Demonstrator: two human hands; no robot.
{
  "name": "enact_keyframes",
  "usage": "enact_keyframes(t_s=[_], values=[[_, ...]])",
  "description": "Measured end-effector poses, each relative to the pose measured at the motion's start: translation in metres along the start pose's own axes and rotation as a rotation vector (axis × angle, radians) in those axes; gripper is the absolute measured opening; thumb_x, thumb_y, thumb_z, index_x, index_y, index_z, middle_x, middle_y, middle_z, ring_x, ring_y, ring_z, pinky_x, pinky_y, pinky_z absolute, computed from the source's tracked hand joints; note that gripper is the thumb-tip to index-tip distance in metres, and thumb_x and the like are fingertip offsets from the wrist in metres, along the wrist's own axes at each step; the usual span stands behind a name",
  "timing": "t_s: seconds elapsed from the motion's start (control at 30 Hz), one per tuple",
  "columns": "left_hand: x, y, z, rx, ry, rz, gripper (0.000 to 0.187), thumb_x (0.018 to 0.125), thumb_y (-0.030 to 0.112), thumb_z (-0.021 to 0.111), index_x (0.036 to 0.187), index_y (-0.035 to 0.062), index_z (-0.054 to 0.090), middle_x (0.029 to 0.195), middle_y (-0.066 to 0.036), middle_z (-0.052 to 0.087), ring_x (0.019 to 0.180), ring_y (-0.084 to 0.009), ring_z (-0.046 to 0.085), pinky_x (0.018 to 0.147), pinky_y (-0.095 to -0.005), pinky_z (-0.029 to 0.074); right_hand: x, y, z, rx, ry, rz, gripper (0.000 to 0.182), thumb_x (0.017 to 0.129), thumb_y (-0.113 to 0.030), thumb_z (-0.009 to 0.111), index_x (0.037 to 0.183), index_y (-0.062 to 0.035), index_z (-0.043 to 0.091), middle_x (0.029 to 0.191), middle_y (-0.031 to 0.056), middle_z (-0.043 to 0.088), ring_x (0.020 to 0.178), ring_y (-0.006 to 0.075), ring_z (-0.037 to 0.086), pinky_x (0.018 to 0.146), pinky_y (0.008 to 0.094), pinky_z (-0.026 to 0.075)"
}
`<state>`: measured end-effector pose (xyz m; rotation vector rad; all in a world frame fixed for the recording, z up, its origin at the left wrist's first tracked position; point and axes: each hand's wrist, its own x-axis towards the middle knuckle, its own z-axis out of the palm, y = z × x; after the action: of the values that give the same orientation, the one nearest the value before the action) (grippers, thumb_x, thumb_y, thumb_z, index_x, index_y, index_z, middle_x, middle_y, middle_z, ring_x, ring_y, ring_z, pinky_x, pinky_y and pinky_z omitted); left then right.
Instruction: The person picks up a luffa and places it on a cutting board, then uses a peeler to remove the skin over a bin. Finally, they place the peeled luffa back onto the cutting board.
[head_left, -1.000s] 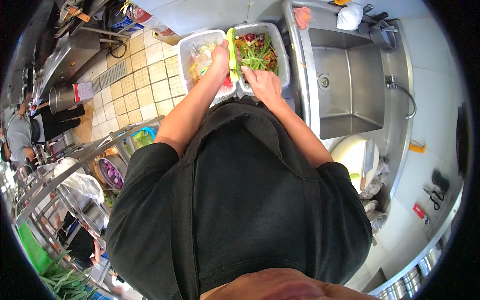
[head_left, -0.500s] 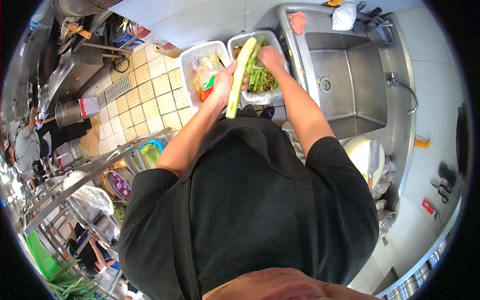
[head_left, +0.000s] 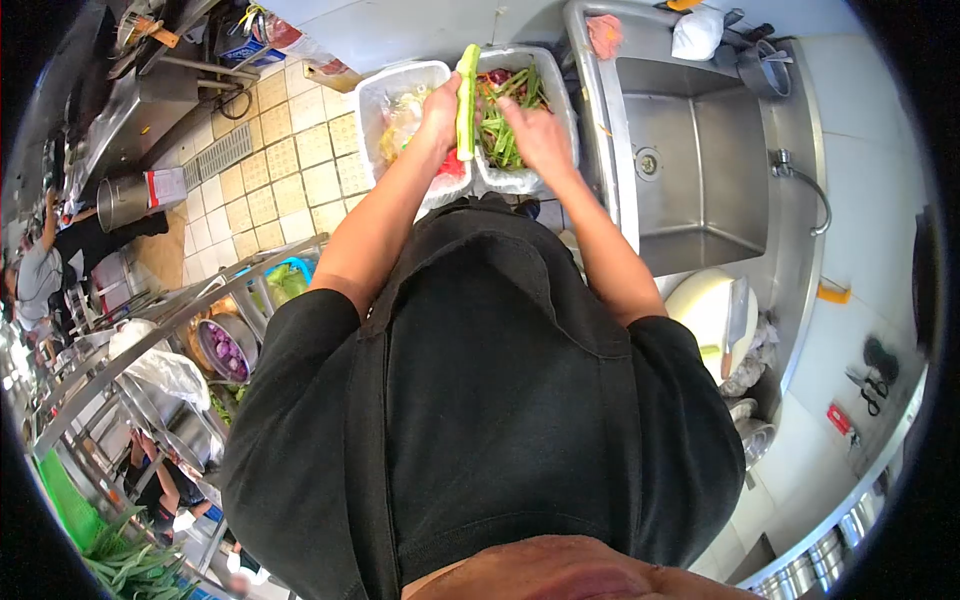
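My left hand [head_left: 440, 110] is wrapped round a long pale-green vegetable [head_left: 467, 105], which looks peeled and stands nearly upright in view between two lined bins. Just right of it, my right hand [head_left: 540, 135] is closed with the thumb uppermost, apart from the vegetable. What its fingers hold, if anything, is hidden. Beneath that hand, green peel strips [head_left: 500, 140] lie heaped in the right bin [head_left: 562, 90], with some red and orange scraps among them. Clear plastic and a red wrapper fill part of the left bin [head_left: 372, 100], under my left forearm.
A steel sink [head_left: 705, 165] is to the right, with a pink cloth [head_left: 604, 36] on its rim. A cleaver [head_left: 738, 310] rests on a round white board [head_left: 700, 300]. A rack [head_left: 150, 355] with a bowl of purple pieces [head_left: 225, 350] stands left. Co-workers [head_left: 45, 280] are further left.
My left hand has raised the vegetable away from my body and turned it more upright. My right hand has drawn back toward me and slightly apart from the vegetable.
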<state>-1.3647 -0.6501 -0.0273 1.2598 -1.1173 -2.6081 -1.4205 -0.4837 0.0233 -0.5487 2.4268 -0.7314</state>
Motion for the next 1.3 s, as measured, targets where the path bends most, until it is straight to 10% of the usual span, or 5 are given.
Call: enact_keyframes(t_s=[0.87, 1.3], values=[[-0.012, 0.003, -0.009, -0.125, 0.113, 0.099, 0.044, 0.102, 0.04, 0.034, 0.09, 0.0004, 0.049, 0.068, -0.011, 0.051, 0.052, -0.0206, 0.048, 0.046, -0.0332, 0.044, -0.054, -0.022, 0.011, -0.048, 0.082, -0.276, 0.066, 0.091, -0.059, 0.043, 0.069, -0.0018, 0.069, 0.066, 0.0238, 0.062, 0.069, 0.0419, 0.063, 0.066, 0.0497, 0.048], [-0.075, -0.017, 0.011, -0.083, -0.009, -0.026, 0.04, 0.101, 0.038, 0.041, 0.096, 0.0003, 0.054, 0.074, -0.01, 0.053, 0.06, -0.0197, 0.054, 0.048, -0.0298, 0.045, 0.074, 0.005, 0.015, -0.112, 0.069, 0.095, 0.076, 0.092, -0.063, 0.031, 0.099, 0.0019, 0.07, 0.107, 0.0287, 0.064, 0.106, 0.042, 0.06, 0.091, 0.0488, 0.046]])
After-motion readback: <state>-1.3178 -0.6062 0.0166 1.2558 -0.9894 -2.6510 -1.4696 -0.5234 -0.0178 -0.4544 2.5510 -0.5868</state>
